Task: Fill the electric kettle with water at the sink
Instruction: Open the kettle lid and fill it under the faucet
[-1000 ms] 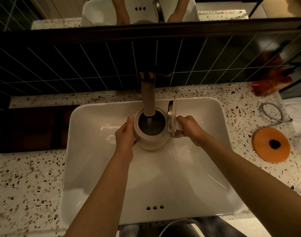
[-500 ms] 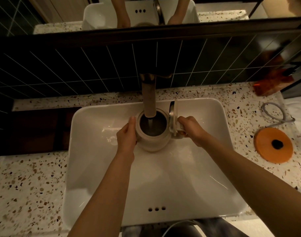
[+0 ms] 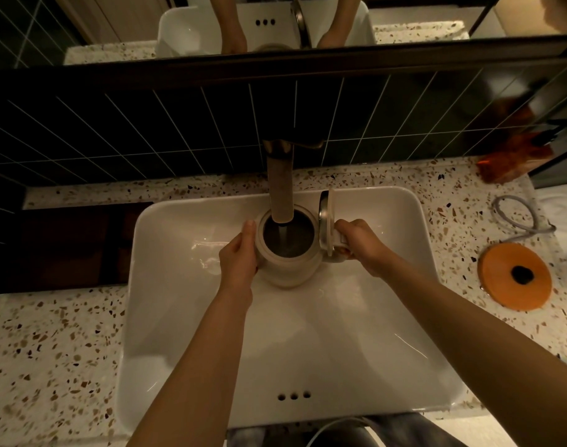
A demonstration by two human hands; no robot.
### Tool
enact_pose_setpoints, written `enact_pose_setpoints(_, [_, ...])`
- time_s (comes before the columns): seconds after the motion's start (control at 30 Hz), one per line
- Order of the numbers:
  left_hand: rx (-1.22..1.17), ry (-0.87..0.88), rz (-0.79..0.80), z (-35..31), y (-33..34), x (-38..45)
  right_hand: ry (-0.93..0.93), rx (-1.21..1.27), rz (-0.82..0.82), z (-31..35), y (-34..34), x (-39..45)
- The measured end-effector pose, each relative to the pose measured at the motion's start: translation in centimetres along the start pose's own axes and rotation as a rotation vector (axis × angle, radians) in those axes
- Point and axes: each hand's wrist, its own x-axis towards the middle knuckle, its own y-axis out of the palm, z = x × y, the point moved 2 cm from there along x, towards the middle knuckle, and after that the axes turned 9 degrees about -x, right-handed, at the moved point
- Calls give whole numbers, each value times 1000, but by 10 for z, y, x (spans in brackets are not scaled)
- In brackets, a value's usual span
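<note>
A cream electric kettle [image 3: 290,269] is held inside the white sink [image 3: 340,333], right under the brass faucet spout [image 3: 280,188]. Its lid [image 3: 326,221] stands open on the right side. A thin stream of water runs from the spout into the kettle's dark mouth. My left hand [image 3: 238,258] is pressed against the kettle's left wall. My right hand [image 3: 361,245] grips the handle on the right.
An orange kettle base [image 3: 516,277] with a grey cord [image 3: 517,217] lies on the speckled counter [image 3: 50,350] to the right of the sink. An orange packet [image 3: 514,159] leans at the back right corner. Dark tiled wall and a mirror stand behind the faucet.
Both hands and the kettle stay in place under the running water. Only the view has shifted slightly.
</note>
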Motion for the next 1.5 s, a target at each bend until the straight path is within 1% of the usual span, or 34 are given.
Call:
enact_pose_setpoints(0.8, [-8, -9, 10, 0, 1, 1, 11, 33, 1, -3, -1, 2])
enact_pose_setpoints(1.27, [-11, 11, 21, 7, -1, 11, 11, 15, 8, -1, 0, 1])
enact_pose_setpoints(1.5, [-29, 13, 22, 16, -2, 22, 13, 29, -14, 0, 3, 1])
